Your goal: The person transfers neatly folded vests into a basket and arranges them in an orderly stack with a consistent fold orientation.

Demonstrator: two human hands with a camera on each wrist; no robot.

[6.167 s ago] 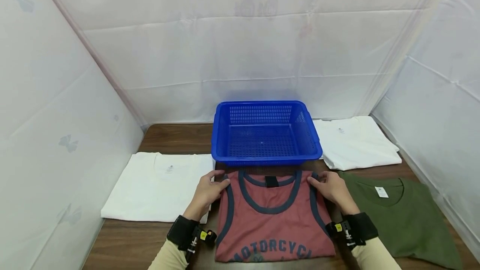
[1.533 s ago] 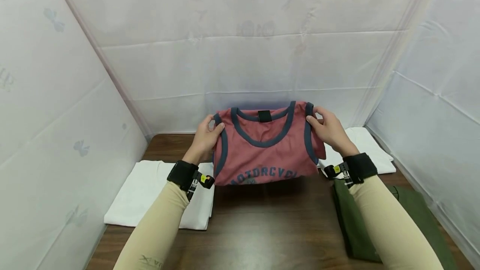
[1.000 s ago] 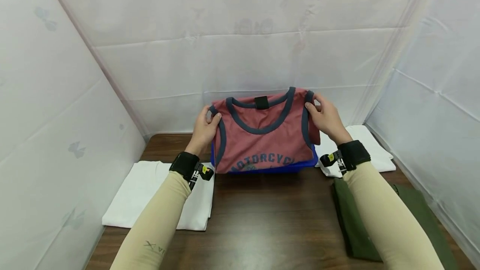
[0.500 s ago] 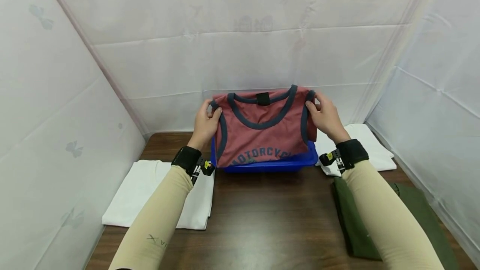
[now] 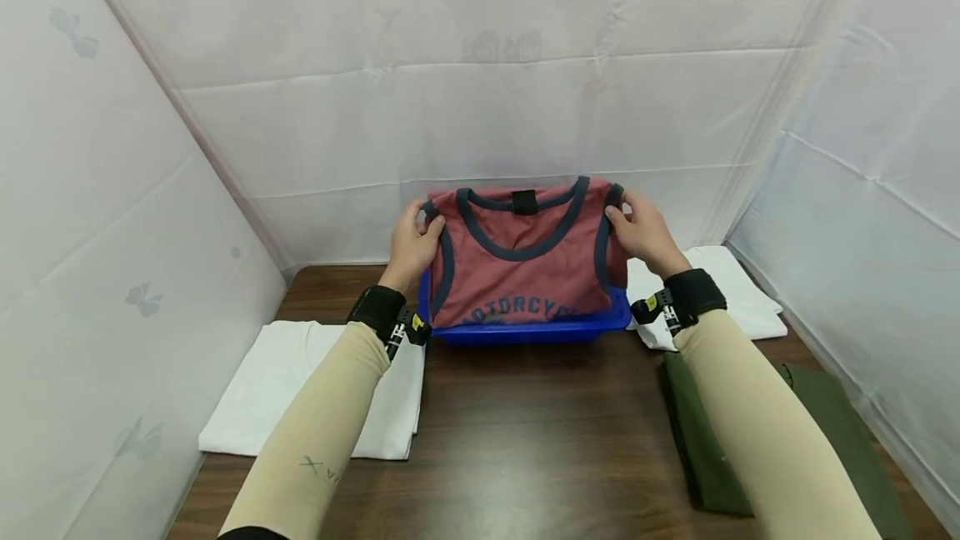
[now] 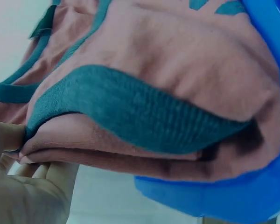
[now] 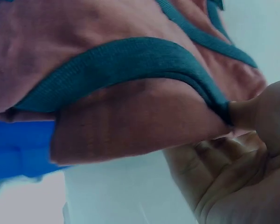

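Folded red tank top with dark blue-grey trim sits at the centre of the head view, held up in the air by both hands; its lower edge hangs over the blue basket, which stands on the dark wooden table just below it; the printed lettering across the chest is partly hidden behind the basket's front rim. The left hand, left of centre, pinches the left shoulder edge of the top, thumb on the front and fingers curled behind; the right hand, right of centre, pinches the right shoulder edge the same way. In the left wrist view the folded layers of the tank top fill the frame, with the left hand in the lower left corner gripping the stack and the basket at the lower right; in the right wrist view the top fills the upper part, the right hand in the lower right clamps its trimmed edge between thumb and fingers, and the basket shows at the left. A folded white shirt lies on the table at the lower left; another white shirt lies at the right beside the basket; a folded olive green shirt lies at the lower right, partly under the right forearm. Both forearms wear beige sleeves and black wrist straps.
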